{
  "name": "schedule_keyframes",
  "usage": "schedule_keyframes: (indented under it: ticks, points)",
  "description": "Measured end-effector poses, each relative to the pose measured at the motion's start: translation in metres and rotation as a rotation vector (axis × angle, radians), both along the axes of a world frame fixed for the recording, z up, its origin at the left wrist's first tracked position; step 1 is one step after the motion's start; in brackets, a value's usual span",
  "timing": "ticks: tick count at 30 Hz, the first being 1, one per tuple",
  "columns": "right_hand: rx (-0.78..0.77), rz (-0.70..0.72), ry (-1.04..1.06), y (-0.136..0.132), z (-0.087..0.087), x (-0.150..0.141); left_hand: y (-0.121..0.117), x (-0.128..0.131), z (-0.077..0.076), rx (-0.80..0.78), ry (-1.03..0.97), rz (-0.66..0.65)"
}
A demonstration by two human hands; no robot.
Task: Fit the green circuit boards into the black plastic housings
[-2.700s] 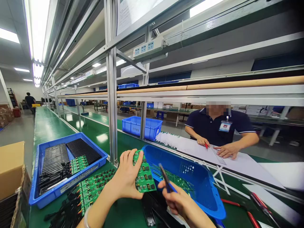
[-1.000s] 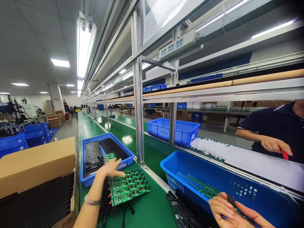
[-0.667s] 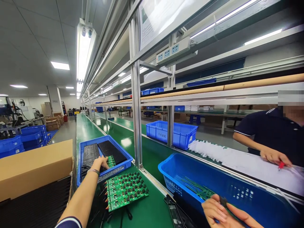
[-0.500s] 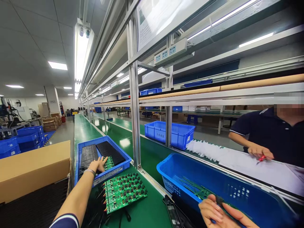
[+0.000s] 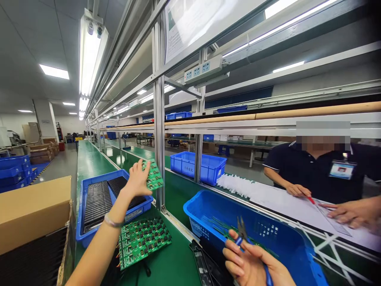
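Note:
My left hand [image 5: 137, 179] is raised above the blue tray [image 5: 89, 235] and grips a small green circuit board [image 5: 154, 175] by its left edge. Black ribbed parts fill that tray. A larger green panel of circuit boards [image 5: 143, 240] lies on the green bench below my arm. At the bottom my right hand [image 5: 252, 265] is closed on blue-handled cutters [image 5: 241, 233], their jaws pointing up in front of a big blue bin [image 5: 208, 202] that holds thin green strips.
A cardboard box [image 5: 28, 212] stands at the left. Aluminium frame posts [image 5: 159, 119] rise behind the tray. Across the bench a person in a dark shirt [image 5: 315, 174] works on white paper with a red tool. Another blue bin [image 5: 199, 167] sits farther back.
My left hand reached into the blue tray, took the small green board and lifted it up. My right hand turned the cutters so their jaws point upward. The view swung left.

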State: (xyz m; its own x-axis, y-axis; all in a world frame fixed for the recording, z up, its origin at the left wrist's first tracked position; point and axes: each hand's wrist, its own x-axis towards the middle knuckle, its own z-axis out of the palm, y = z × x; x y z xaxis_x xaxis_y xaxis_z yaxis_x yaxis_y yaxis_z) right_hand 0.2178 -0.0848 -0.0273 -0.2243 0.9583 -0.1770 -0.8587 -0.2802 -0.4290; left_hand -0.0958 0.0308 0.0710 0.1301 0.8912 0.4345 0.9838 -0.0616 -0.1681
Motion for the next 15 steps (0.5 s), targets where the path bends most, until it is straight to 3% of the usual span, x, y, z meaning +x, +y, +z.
schedule_keyframes:
  ticks: [2,4,6,10,15]
  points:
    - [0.148,0.011,-0.268,-0.005,-0.004,-0.002,-0.025,0.034,-0.003,0.033,0.017,-0.172]
    - [0.259,-0.028,-0.578,-0.009,-0.006,-0.004,-0.052,0.064,-0.014,0.108,-0.033,-0.446]
    - [0.322,-0.106,-0.848,-0.011,-0.007,-0.005,-0.073,0.086,-0.03,0.106,-0.079,-0.602]
    - [0.329,-0.226,-1.097,-0.013,-0.008,-0.002,-0.093,0.109,-0.055,-0.003,-0.142,-0.741]
    - [0.303,-0.235,-1.191,-0.018,-0.002,0.007,-0.092,0.113,-0.063,-0.093,-0.182,-0.794]
